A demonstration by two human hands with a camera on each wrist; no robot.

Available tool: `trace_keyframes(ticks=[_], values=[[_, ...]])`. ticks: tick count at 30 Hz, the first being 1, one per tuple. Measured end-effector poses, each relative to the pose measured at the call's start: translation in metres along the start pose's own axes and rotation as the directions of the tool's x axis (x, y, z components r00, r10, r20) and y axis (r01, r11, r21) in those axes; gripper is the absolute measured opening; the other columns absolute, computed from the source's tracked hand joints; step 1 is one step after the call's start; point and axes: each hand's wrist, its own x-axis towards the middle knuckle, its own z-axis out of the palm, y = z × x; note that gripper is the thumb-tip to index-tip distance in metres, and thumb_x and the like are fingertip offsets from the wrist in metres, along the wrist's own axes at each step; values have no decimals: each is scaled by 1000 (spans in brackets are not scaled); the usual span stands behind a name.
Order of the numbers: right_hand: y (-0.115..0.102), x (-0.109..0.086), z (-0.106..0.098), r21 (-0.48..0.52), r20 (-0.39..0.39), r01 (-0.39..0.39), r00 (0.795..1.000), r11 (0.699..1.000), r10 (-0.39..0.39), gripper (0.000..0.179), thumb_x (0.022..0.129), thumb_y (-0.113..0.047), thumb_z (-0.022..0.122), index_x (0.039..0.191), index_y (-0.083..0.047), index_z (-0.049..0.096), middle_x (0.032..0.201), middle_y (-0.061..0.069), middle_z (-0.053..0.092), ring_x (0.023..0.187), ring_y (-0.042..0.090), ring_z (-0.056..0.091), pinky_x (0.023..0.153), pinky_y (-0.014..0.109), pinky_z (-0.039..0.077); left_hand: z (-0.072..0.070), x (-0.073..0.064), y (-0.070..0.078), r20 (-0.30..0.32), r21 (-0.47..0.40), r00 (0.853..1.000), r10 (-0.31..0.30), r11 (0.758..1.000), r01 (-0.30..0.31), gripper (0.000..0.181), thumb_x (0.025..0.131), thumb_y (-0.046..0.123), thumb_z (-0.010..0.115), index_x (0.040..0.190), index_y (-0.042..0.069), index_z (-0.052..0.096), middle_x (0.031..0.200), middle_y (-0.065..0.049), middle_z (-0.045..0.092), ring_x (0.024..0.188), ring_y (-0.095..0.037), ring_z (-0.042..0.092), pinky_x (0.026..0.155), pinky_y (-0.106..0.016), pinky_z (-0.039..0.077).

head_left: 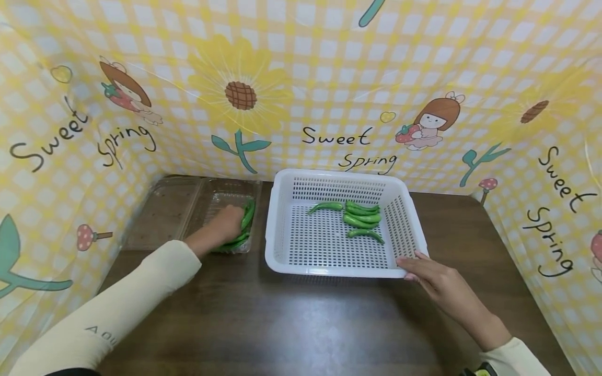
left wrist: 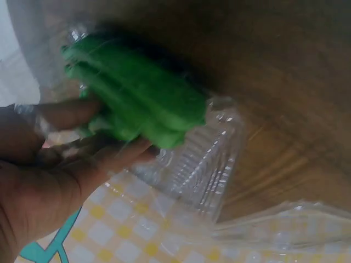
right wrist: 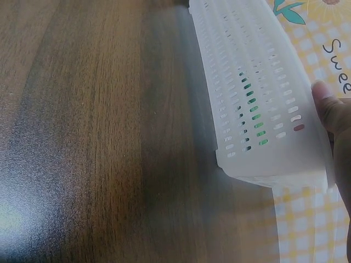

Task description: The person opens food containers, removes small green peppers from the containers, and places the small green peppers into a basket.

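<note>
My left hand (head_left: 229, 222) is down in a clear plastic clamshell box (head_left: 230, 184), its fingers and thumb around green chili peppers (left wrist: 131, 87). Motion blurs these peppers in the left wrist view, and the fingertips are partly hidden. More peppers lie along the box's near side. To the right stands a white perforated plastic basket (head_left: 345, 270), with several green chili peppers (head_left: 361, 218) lying on its floor. At the basket's near right corner my right hand (head_left: 439, 279) grips the rim; its thumb (right wrist: 324, 98) shows there in the right wrist view.
The box's clear lid (head_left: 162, 211) lies opened out to the left. Box and basket both stand on a dark brown wooden table (head_left: 301, 318). A yellow checked cloth (head_left: 324, 94) with printed flowers rises behind the table and on both sides.
</note>
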Motion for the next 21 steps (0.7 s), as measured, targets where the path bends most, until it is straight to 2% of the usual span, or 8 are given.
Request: trace_keyframes(ticks=[5, 8, 10, 12, 14, 17, 19, 21], values=[[0, 0, 0, 2, -4, -6, 1000, 1000, 6, 47, 79, -1, 81, 125, -14, 75, 123, 0, 76, 137, 4, 53, 118, 11, 30, 0, -2, -2, -71, 12, 997, 24, 1000, -24, 44, 85, -15, 50, 59, 17, 35, 59, -3, 45, 51, -16, 43, 45, -23, 39], [0, 1, -1, 3, -7, -5, 1000, 1000, 5, 47, 79, -1, 81, 124, -13, 75, 122, 1, 76, 139, -5, 44, 118, 12, 29, -9, -1, -1, -90, -27, 996, 2, 1000, -4, 44, 78, -19, 46, 59, 17, 30, 57, 1, 34, 51, -14, 35, 46, -22, 33], [0, 1, -1, 5, -8, -3, 1000, 1000, 3, 46, 79, -1, 81, 123, -12, 75, 122, 2, 76, 139, -10, 40, 118, 12, 29, -18, -1, 0, -105, -69, 994, -39, 997, 31, 34, 76, -18, 46, 60, 12, 41, 55, 3, 29, 49, -12, 29, 45, -22, 29], [0, 2, -1, 8, -9, -5, 1000, 1000, 5, 45, 79, -1, 81, 123, -11, 75, 122, 3, 76, 138, -12, 38, 118, 11, 29, -27, 1, 3, -123, -134, 988, -91, 988, 74, 18, 78, -16, 48, 72, -3, 59, 53, -1, 36, 47, -12, 28, 45, -22, 28], [0, 2, -1, 11, -7, -4, 1000, 1000, 4, 45, 79, -1, 81, 123, -12, 75, 122, 2, 76, 138, -12, 39, 118, 11, 29, -35, 3, 8, -142, -231, 980, -142, 967, 106, 24, 85, -13, 53, 104, -15, 67, 62, -15, 60, 48, -15, 48, 45, -22, 36], [-1, 2, -1, 16, -5, -1, 1000, 1000, 1, 46, 79, 0, 81, 123, -12, 75, 121, 2, 76, 138, -13, 39, 118, 11, 29, -49, 8, 16, -133, -460, 974, -186, 882, 105, 46, 93, -6, 62, 138, -12, 55, 112, -27, 73, 86, -32, 74, 67, -30, 59], [-2, 2, 0, 18, -6, 4, 1000, 1000, -4, 46, 79, 0, 81, 123, -11, 75, 121, 3, 76, 138, -14, 38, 118, 11, 29, -58, 10, 22, -99, -606, 979, -177, 791, 81, 53, 97, 0, 64, 146, -8, 48, 136, -26, 64, 119, -37, 67, 92, -38, 59], [-2, 2, 0, 20, -14, 11, 1000, 1000, -11, 45, 80, 0, 80, 123, -11, 75, 121, 3, 77, 138, -13, 39, 118, 11, 29, -67, 12, 29, -59, -728, 986, -153, 682, 62, 56, 100, 4, 62, 151, -6, 42, 143, -24, 60, 130, -36, 61, 108, -44, 52]])
